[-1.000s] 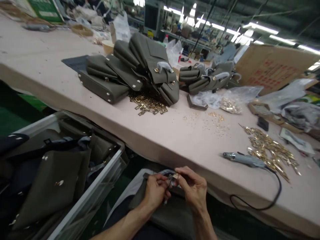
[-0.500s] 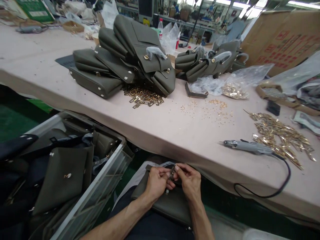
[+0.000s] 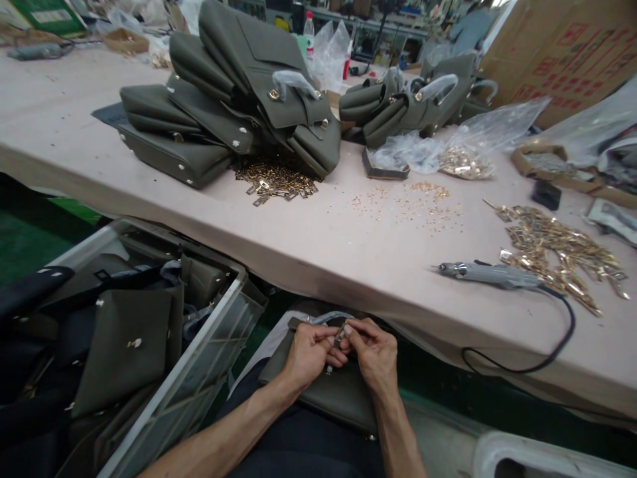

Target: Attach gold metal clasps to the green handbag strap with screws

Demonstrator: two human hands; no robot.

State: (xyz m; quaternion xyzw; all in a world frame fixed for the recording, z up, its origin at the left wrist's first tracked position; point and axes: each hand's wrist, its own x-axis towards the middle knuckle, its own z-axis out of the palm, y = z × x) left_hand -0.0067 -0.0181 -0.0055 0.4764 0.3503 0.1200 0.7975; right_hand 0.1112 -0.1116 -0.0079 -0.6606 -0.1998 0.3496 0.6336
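Left hand [image 3: 309, 354] and right hand [image 3: 377, 352] pinch one metal fitting [image 3: 340, 336] between fingertips, over one bag [image 3: 343, 402] on the lap [image 3: 293, 441]. Table [image 3: 318, 232]: one corded screwdriver [image 3: 490, 273]; one carton [image 3: 567, 60], red print illegible. One crate [image 3: 174, 373] holds several overlapping bags [image 3: 124, 338], count uncertain.

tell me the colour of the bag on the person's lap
The bag is dark olive grey-green, seen best in the head view.
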